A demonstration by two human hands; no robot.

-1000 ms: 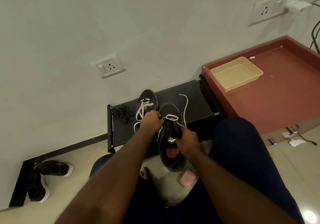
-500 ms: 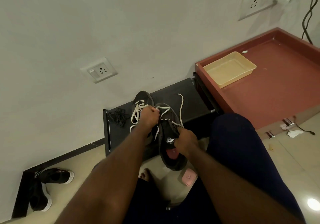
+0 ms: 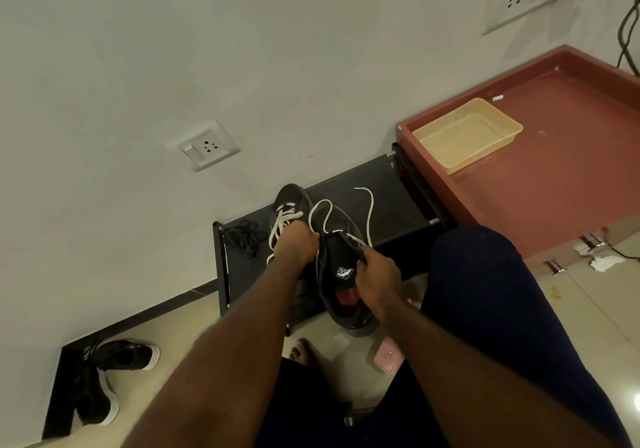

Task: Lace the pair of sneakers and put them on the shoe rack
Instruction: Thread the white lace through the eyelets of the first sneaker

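Sneaker (image 3: pixel 343 223) on rack (image 3: pixel 393 213) by wall (image 3: pixel 311 66); left fingers (image 3: pixel 311 238) pinch lace (image 3: pixel 372 207), right fingers (image 3: pixel 363 266) grip tongue (image 3: pixel 337 257).

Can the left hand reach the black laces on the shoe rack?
Probably yes. The black laces lie in the open on the shoe rack, just left of the left hand, with nothing between them. But that hand is pinching the white lace, so it would have to let go first.

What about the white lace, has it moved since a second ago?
Yes. The left hand pulled the white lace into a bigger loop, toward the shoe rack's back.
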